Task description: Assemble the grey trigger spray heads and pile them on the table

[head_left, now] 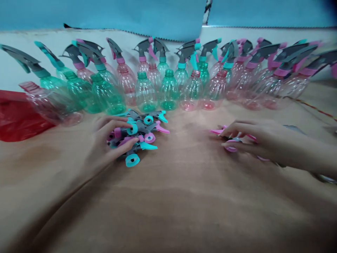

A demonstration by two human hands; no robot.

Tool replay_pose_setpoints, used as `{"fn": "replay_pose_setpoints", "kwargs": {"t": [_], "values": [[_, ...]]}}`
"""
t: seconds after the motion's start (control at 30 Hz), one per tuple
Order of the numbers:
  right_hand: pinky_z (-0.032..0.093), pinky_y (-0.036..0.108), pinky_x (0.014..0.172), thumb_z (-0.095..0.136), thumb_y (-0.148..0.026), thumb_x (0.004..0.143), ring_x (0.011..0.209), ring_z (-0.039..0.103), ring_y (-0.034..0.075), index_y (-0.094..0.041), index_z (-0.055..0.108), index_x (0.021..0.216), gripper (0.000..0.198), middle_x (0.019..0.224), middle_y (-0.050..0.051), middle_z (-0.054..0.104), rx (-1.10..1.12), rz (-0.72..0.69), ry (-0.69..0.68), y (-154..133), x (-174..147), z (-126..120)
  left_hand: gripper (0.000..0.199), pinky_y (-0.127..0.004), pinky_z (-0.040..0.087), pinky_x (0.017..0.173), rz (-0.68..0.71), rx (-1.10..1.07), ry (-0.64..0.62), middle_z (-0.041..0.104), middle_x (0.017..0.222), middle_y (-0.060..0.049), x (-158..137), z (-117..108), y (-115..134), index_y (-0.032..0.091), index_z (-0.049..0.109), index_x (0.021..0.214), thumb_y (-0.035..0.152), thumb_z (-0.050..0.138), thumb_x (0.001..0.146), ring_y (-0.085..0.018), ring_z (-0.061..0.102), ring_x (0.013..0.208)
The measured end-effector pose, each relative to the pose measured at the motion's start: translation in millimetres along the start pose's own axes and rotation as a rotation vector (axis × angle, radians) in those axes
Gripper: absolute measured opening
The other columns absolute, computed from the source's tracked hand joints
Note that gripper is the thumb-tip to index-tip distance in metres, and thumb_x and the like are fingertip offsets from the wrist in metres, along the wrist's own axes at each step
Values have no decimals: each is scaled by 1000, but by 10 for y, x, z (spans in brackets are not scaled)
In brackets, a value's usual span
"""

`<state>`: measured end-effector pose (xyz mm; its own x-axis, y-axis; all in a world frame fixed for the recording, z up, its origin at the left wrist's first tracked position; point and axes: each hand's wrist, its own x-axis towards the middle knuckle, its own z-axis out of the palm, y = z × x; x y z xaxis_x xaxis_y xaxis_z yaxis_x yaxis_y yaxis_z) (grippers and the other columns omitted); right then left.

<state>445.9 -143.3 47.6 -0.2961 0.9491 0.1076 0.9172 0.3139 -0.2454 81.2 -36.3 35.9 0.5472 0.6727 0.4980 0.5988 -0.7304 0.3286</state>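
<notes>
My left hand is around the left end of a pile of trigger spray heads, grey with teal or pink collars and triggers. Its index finger lies along a teal collar and its thumb presses lower in the pile. The spray heads lie on their sides on the brown tabletop. On the right, my right hand is closed on a pink-and-grey spray head, its pink trigger poking out past the fingertips. More spray head parts are partly hidden under this hand. Both hands are slightly blurred.
Behind the pile stands a row of clear green and pink bottles without tops. Further back, several bottles wear spray heads along a white wall. A red bag or sheet lies at left. A thin twisted cord runs at right.
</notes>
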Motion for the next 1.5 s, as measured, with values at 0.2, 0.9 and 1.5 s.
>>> {"fn": "replay_pose_setpoints", "kwargs": {"t": [0.2, 0.9, 1.5], "values": [[45, 33, 62, 54, -42, 88, 77, 61, 20, -28, 61, 117, 33, 119, 13, 59, -143, 15, -103, 160, -107, -51, 20, -39, 43, 92, 94, -92, 37, 65, 102, -1, -84, 148, 372, 28, 64, 100, 22, 66, 80, -23, 59, 98], [44, 30, 55, 50, -51, 88, 71, 63, 18, -21, 46, 93, 30, 84, 3, 67, 507, 206, 70, -208, -75, 286, 27, -27, 50, 66, 21, -496, -196, 58, 100, -3, 413, 1280, 1208, 19, 57, 105, 20, 67, 80, -16, 58, 83], [44, 24, 54, 56, -41, 89, 59, 51, 9, -20, 51, 84, 22, 70, -4, 55, 1146, 201, 465, -13, 212, 743, 26, -32, 48, 75, 230, -298, -21, 68, 94, -3, 554, 1284, 975, 20, 64, 108, 22, 69, 82, -19, 52, 88]]}}
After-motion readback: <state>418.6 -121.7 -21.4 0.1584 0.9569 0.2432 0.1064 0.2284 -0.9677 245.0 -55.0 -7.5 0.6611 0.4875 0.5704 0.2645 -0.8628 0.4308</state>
